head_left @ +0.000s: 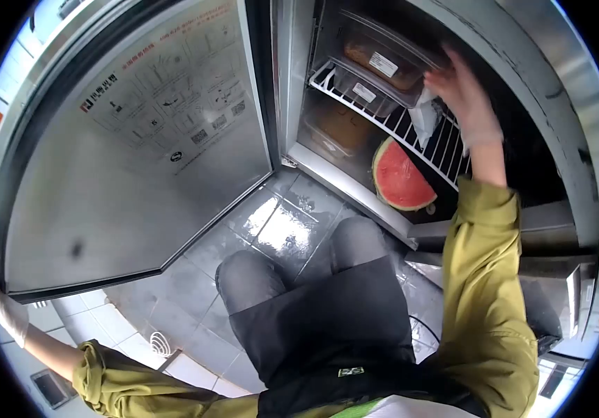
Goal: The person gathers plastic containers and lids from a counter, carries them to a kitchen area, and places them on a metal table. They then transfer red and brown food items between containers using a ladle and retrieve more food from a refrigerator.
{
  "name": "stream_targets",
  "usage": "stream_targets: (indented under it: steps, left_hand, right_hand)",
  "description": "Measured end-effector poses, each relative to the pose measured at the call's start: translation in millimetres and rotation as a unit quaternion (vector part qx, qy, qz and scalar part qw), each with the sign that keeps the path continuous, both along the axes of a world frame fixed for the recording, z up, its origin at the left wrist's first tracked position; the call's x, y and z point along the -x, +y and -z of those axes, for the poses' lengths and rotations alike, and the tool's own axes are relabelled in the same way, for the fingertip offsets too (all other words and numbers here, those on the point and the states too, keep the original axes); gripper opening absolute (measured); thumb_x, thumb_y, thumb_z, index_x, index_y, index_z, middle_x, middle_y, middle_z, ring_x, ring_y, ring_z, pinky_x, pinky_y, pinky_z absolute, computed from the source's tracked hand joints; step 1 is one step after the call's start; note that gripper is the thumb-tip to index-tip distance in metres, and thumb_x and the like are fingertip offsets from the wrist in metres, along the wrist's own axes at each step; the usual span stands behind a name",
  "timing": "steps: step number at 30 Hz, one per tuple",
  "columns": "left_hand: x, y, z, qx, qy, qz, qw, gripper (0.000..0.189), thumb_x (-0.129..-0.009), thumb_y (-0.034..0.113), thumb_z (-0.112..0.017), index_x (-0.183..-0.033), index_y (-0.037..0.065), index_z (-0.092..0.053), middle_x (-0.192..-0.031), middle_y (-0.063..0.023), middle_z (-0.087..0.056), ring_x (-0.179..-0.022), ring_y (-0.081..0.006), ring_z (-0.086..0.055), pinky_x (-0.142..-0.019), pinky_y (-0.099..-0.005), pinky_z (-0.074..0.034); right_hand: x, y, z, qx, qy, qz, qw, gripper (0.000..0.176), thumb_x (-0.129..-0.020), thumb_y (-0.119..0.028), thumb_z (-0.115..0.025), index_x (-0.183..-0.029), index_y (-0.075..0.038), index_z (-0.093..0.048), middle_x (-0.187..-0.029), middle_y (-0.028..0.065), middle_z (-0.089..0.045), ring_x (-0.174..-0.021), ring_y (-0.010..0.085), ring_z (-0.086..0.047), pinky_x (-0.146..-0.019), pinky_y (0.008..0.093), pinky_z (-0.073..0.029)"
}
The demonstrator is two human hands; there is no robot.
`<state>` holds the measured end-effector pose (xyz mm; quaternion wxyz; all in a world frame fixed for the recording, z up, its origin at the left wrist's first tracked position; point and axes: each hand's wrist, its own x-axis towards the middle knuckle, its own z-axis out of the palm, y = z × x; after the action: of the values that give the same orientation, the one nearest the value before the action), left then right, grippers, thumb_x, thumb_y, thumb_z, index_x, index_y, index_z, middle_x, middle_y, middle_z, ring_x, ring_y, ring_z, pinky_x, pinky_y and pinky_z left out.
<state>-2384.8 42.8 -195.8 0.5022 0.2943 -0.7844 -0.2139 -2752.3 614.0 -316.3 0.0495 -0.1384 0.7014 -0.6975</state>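
My right hand (465,104), in a thin clear glove, reaches inside an open refrigerator, blurred by motion. Its fingers are apart, close to the right end of a lidded plastic container (390,50) with a white label. Below that lies a second labelled container (362,92) on the wire shelf (397,127). A crumpled white bag (423,120) is just under my fingers. At the far left, my gloved left hand (1,299) grips the outer edge of the refrigerator door (139,160); its fingertips are largely hidden.
Under the shelf, a cut watermelon (402,175) shows its red flesh beside another plastic container (338,127) with brown contents. The door stands wide to the left, over a wet, shiny tiled floor (282,219). My knees (358,244) are bent in front of the cabinet.
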Motion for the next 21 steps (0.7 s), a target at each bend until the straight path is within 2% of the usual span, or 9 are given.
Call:
stream_targets:
  steps: [4,5,9,11,12,15,18,19,21]
  left_hand:
    - [2.9,-1.0,-9.2,-0.067,0.060,0.022,0.996,0.045,-0.088,0.028,-0.052,-0.122,-0.002,-0.050,-0.118,-0.0070,-0.054,-0.109,-0.0156,-0.049,-0.096,-0.0279,-0.034]
    - [-10.8,-34.5,-8.3,0.046,0.015,0.064,0.997,0.043,-0.088,0.028,-0.052,-0.118,-0.003,-0.053,-0.114,-0.0079,-0.057,-0.105,-0.0158,-0.051,-0.094,-0.0286,-0.035]
    - [-5.5,-55.0,-19.5,0.072,0.005,-0.003,0.997,0.031,-0.092,0.021,-0.047,-0.107,-0.003,-0.059,-0.102,-0.0094,-0.063,-0.093,-0.0158,-0.058,-0.087,-0.0254,-0.042]
    - [8.1,1.3,-10.7,0.307,0.151,-0.103,0.934,0.025,-0.090,0.013,-0.049,-0.103,-0.006,-0.059,-0.100,-0.0132,-0.062,-0.089,-0.0186,-0.060,-0.083,-0.0263,-0.045]
    - [10.0,11.1,-11.0,0.472,0.219,0.048,0.853,0.020,-0.088,0.005,-0.049,-0.100,-0.009,-0.056,-0.098,-0.0179,-0.061,-0.088,-0.0233,-0.060,-0.081,-0.0309,-0.048]
    - [65.3,181.2,41.9,0.158,0.182,0.386,0.890,0.022,-0.088,0.016,-0.044,-0.090,-0.003,-0.055,-0.086,-0.0130,-0.060,-0.072,-0.0199,-0.057,-0.069,-0.0328,-0.049]
    - [131.0,243.6,113.4,0.187,-0.069,0.373,0.906,0.019,-0.085,0.012,-0.048,-0.090,0.009,-0.066,-0.080,-0.0046,-0.066,-0.074,-0.0175,-0.064,-0.071,-0.0265,-0.050]
    - [156.2,257.9,139.3,0.036,-0.122,0.423,0.897,0.018,-0.083,0.021,-0.054,-0.089,0.008,-0.065,-0.079,-0.0055,-0.065,-0.071,-0.0170,-0.063,-0.070,-0.0293,-0.050]
    - [204.9,261.3,193.4,-0.237,-0.142,0.542,0.793,0.023,-0.086,0.025,-0.053,-0.097,0.007,-0.062,-0.085,-0.0054,-0.065,-0.075,-0.0126,-0.062,-0.068,-0.0278,-0.049]
  right_hand:
    - [62.7,16.4,10.8,-0.337,0.312,-0.052,0.887,0.054,-0.081,0.001,-0.057,-0.131,-0.011,-0.038,-0.110,0.0098,-0.055,-0.098,0.0158,-0.054,-0.084,0.0256,-0.047]
    - [76.9,19.0,10.4,-0.238,0.148,-0.056,0.958,0.065,-0.072,0.011,-0.060,-0.130,-0.010,-0.038,-0.109,0.0082,-0.055,-0.100,0.0152,-0.052,-0.086,0.0262,-0.045]
    - [104.5,45.9,23.8,-0.311,0.334,-0.043,0.889,0.054,-0.072,0.010,-0.060,-0.121,-0.007,-0.043,-0.106,0.0066,-0.053,-0.097,0.0161,-0.053,-0.086,0.0291,-0.045]
    - [64.0,13.7,-6.2,-0.302,0.205,0.057,0.929,0.051,-0.074,0.009,-0.058,-0.120,-0.006,-0.042,-0.105,0.0063,-0.052,-0.098,0.0167,-0.052,-0.084,0.0287,-0.045]
    - [51.6,6.1,-14.0,-0.333,0.185,0.098,0.919,0.050,-0.075,0.009,-0.057,-0.120,-0.006,-0.042,-0.106,0.0063,-0.052,-0.100,0.0172,-0.051,-0.084,0.0286,-0.045]
    - [17.5,18.0,-4.6,-0.337,0.323,0.104,0.878,0.049,-0.075,0.010,-0.055,-0.120,-0.006,-0.042,-0.114,0.0080,-0.051,-0.106,0.0192,-0.050,-0.086,0.0296,-0.044]
    - [-32.4,26.9,-0.5,-0.144,0.280,0.014,0.949,0.047,-0.075,0.009,-0.056,-0.119,-0.005,-0.045,-0.124,0.0100,-0.048,-0.109,0.0210,-0.050,-0.090,0.0307,-0.042]
    - [-55.1,28.2,-1.9,-0.140,0.290,-0.001,0.947,0.043,-0.076,0.005,-0.057,-0.117,-0.004,-0.046,-0.125,0.0100,-0.048,-0.107,0.0213,-0.051,-0.090,0.0307,-0.042]
    - [-96.4,26.7,-15.0,0.209,-0.029,-0.043,0.977,0.037,-0.078,-0.008,-0.060,-0.113,-0.003,-0.050,-0.120,0.0086,-0.051,-0.103,0.0187,-0.053,-0.089,0.0285,-0.042]
